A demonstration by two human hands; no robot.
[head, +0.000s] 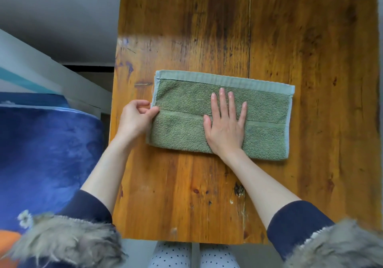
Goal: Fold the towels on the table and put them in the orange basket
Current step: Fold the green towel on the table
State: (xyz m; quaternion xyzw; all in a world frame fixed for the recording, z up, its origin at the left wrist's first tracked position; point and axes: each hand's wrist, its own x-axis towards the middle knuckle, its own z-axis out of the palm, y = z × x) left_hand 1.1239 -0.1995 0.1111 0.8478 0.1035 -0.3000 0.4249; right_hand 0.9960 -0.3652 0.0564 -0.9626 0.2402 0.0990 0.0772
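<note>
A green towel [267, 110] lies folded in a wide rectangle on the wooden table [310, 50], a pale hem along its far edge. My right hand [224, 125] presses flat on the middle of the towel with fingers spread and straight. At the towel's left edge, my left hand [135, 117] pinches the edge between thumb and curled fingers. An orange shape [8, 240] shows at the lower left corner, partly hidden by a furry cuff; I cannot tell whether it is the basket.
A blue blanket [47, 153] lies on a bed to the left of the table. The table's left edge runs beside a narrow gap. Bare wood surrounds the towel on the far, near and right sides.
</note>
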